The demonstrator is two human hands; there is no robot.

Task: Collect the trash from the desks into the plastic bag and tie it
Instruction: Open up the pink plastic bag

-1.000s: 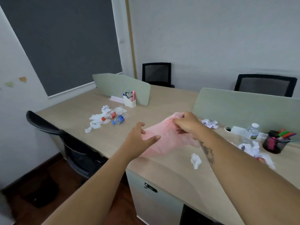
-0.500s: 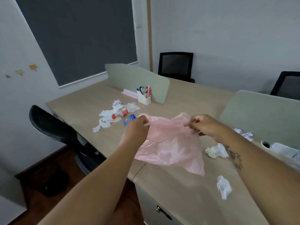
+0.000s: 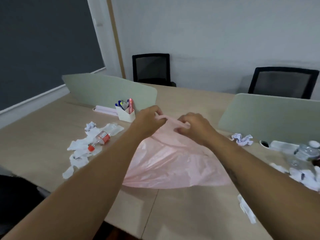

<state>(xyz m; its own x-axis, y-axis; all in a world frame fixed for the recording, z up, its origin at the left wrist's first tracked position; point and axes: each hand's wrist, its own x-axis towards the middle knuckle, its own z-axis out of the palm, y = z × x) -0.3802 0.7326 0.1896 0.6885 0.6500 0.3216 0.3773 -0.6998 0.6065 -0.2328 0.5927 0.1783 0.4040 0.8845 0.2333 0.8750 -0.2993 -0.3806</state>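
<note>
A pink plastic bag (image 3: 171, 163) hangs over the wooden desk (image 3: 43, 135), spread out below my hands. My left hand (image 3: 147, 121) and my right hand (image 3: 192, 126) both pinch its top edge, close together. Left of the bag lie white crumpled tissues (image 3: 79, 149) and an empty bottle with a red cap and label (image 3: 100, 138). A crumpled paper ball (image 3: 241, 139) lies to the right, with a clear water bottle (image 3: 306, 151), more tissues (image 3: 304, 177) and a paper scrap (image 3: 246, 208) near the right edge.
A white pen holder with markers (image 3: 125, 110) stands by the left green divider (image 3: 107, 89). A second divider (image 3: 270, 116) is at the right. Two black chairs (image 3: 151, 69) (image 3: 282, 82) stand beyond the desk, another chair (image 3: 15, 196) at lower left.
My hands have come closer together on the bag's top edge and lifted it. The view has shifted, so the bag now hangs spread above the desk.
</note>
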